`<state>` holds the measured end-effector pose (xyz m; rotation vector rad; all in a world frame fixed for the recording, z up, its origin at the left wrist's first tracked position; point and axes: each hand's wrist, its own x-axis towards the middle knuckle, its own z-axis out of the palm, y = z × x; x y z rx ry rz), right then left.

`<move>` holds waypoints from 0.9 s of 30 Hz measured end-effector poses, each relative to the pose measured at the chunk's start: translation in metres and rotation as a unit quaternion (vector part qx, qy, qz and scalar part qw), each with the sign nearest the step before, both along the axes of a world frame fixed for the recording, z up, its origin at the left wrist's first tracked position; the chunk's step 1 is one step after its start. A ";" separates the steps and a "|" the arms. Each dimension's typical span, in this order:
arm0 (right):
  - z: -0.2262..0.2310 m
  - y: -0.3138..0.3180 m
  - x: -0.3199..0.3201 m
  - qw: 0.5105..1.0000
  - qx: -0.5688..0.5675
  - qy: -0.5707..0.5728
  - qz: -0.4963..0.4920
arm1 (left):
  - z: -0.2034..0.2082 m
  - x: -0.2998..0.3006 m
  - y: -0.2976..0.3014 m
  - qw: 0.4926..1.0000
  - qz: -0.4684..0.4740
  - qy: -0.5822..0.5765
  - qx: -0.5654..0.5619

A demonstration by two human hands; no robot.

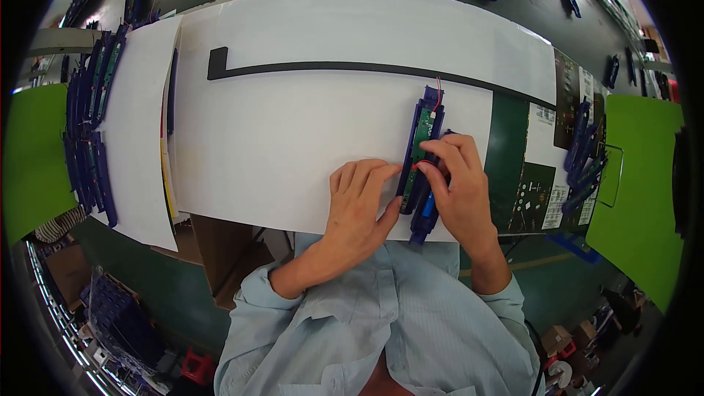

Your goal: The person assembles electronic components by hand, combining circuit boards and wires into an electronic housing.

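Observation:
A long dark blue plastic housing (405,185) lies lengthwise on the white worktop, with a narrow green circuit board (422,130) in it. Thin red wires (439,94) rise at its far end. A second blue housing (420,229) lies close along its right side, partly under my right hand (463,185). That hand's thumb and index finger pinch a short red wire (416,166) at the middle of the board. My left hand (359,202) rests at the left of the housing, fingers apart, index fingertip and thumb touching its edge.
Black tape (315,67) marks the white sheet (293,132) beyond my hands. Several blue housings with boards are piled at the left (92,139), and more blue parts (583,158) lie at the right. Green panels (634,176) flank the table; a cardboard box (224,257) stands below its front edge.

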<state>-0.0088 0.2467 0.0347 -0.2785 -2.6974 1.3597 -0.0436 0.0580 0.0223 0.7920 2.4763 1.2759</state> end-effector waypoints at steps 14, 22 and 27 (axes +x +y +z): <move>-0.022 0.014 0.037 0.994 0.057 0.091 -0.031 | -0.007 -0.023 0.021 0.988 -0.017 0.153 0.002; -0.024 0.018 0.030 0.994 0.061 0.091 -0.005 | -0.009 -0.027 0.027 0.970 -0.095 0.219 -0.036; -0.024 0.015 0.022 0.993 0.049 0.107 0.023 | 0.005 -0.038 0.024 0.957 -0.147 0.242 -0.067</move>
